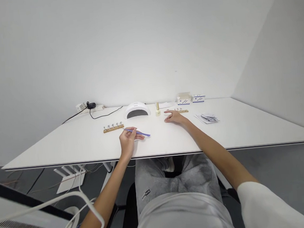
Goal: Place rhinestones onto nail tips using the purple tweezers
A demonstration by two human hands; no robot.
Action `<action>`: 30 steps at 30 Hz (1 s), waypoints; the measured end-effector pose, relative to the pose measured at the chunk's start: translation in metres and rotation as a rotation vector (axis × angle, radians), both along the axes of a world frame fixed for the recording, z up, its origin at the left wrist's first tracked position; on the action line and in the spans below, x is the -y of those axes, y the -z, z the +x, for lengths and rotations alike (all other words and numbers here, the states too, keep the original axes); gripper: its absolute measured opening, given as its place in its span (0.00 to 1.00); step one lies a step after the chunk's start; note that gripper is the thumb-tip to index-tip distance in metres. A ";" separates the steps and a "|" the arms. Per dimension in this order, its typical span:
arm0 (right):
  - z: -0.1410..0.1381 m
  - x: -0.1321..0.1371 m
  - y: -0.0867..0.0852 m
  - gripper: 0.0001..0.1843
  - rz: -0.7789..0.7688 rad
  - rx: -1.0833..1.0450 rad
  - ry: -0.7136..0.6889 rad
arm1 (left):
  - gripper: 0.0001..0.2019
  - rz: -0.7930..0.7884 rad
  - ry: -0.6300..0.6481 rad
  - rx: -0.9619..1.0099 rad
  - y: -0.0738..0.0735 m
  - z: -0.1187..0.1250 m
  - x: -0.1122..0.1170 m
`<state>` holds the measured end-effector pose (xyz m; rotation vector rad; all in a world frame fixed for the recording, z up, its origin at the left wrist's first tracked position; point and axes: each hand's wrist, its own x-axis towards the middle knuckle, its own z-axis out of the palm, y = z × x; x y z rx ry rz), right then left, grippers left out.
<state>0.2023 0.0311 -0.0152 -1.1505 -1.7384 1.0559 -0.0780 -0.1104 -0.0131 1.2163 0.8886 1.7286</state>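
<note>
My left hand (pixel 129 138) is closed around a pair of purple tweezers (pixel 143 133), held just over the white table (pixel 86 147). To its left lies a wooden strip (pixel 113 128) with several small metal posts standing on it. My right hand (pixel 175 117) reaches over the table with its fingers apart and nothing visible in them. Just beyond it is a second wooden strip (pixel 184 110) with similar posts, partly hidden by the hand. A pale nail polish bottle (pixel 158 112) with a gold cap stands upright to the left of my right hand.
A white nail lamp (pixel 137 110) stands at the back. Flat packets (pixel 207 118) lie in a pile on the right, in front of two small boxes (pixel 184 98). A black adapter (pixel 91 105) and its cable sit at the back left. A white router (pixel 70 182) is below the table.
</note>
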 end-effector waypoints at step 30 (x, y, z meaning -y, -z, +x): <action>-0.139 0.032 -0.025 0.24 0.179 0.467 -0.270 | 0.16 -0.041 -0.344 -1.492 0.014 -0.066 -0.019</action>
